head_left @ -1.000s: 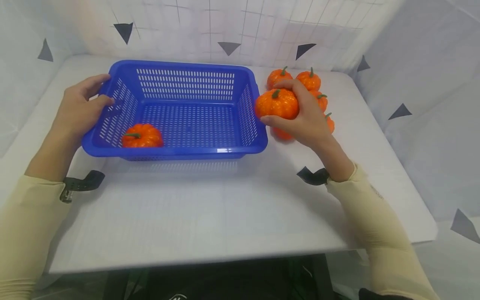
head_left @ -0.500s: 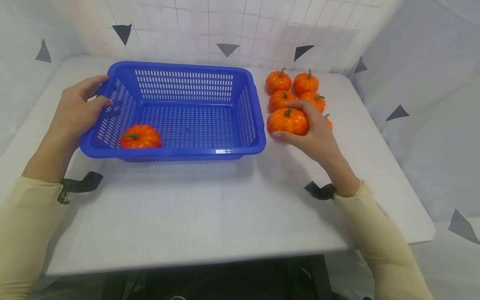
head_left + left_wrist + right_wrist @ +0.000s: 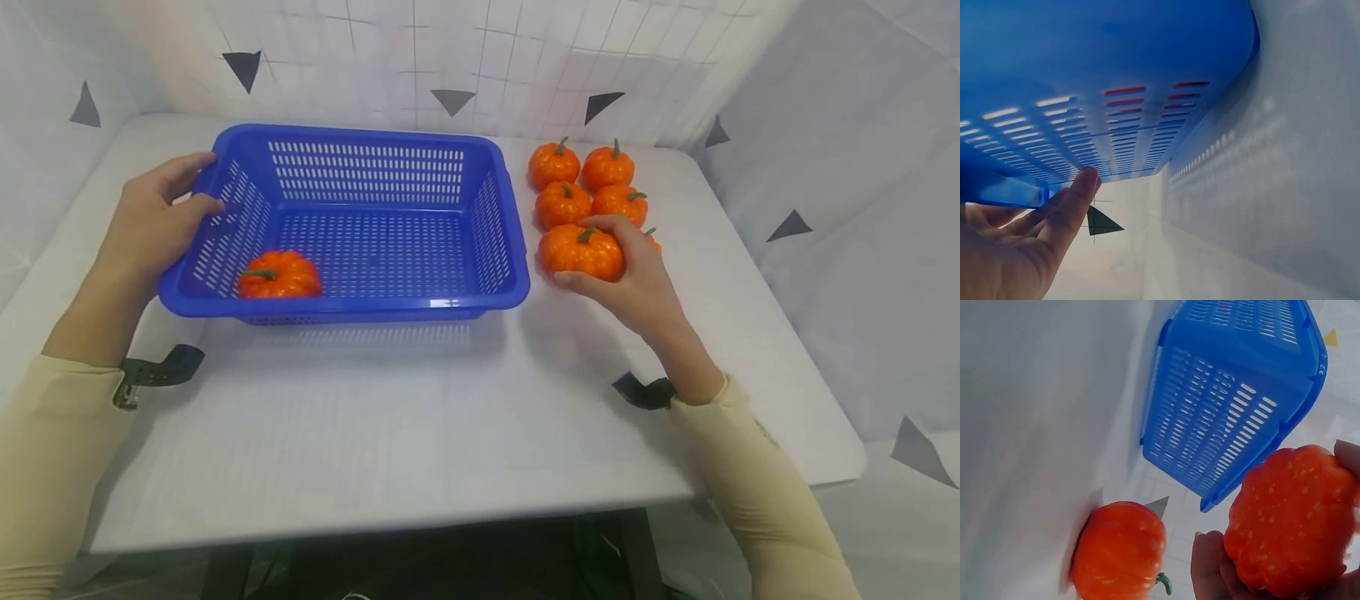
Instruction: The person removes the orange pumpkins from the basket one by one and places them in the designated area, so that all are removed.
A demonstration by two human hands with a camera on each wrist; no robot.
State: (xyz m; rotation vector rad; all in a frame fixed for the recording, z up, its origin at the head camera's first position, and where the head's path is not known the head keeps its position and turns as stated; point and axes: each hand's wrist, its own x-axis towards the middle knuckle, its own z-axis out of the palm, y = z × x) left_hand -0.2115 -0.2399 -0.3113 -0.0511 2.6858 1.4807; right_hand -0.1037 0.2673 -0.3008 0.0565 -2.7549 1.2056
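My left hand (image 3: 159, 215) grips the left rim of a blue plastic basket (image 3: 352, 306), thumb over the edge. The left wrist view shows the fingers (image 3: 1060, 222) at the basket's slotted wall (image 3: 1122, 134). One orange pumpkin (image 3: 281, 275) with a green stem lies in the basket's near left corner. To the right of the basket, my right hand (image 3: 633, 271) holds another orange pumpkin (image 3: 579, 252) between thumb and fingers. In the right wrist view this held pumpkin (image 3: 1294, 522) is off the table, apart from a pumpkin (image 3: 1119, 553) standing on it.
Behind the right hand stand several more pumpkins, among them a back left one (image 3: 553, 165) and a back right one (image 3: 608, 168). Another pumpkin (image 3: 654, 242) is mostly hidden by that hand. The white table (image 3: 420, 433) meets a gridded wall sheet (image 3: 517, 58).
My right hand has moved the held pumpkin away from the basket's right rim, rightward and toward me, uncovering pumpkins behind it. The left hand has kept its grip on the basket.
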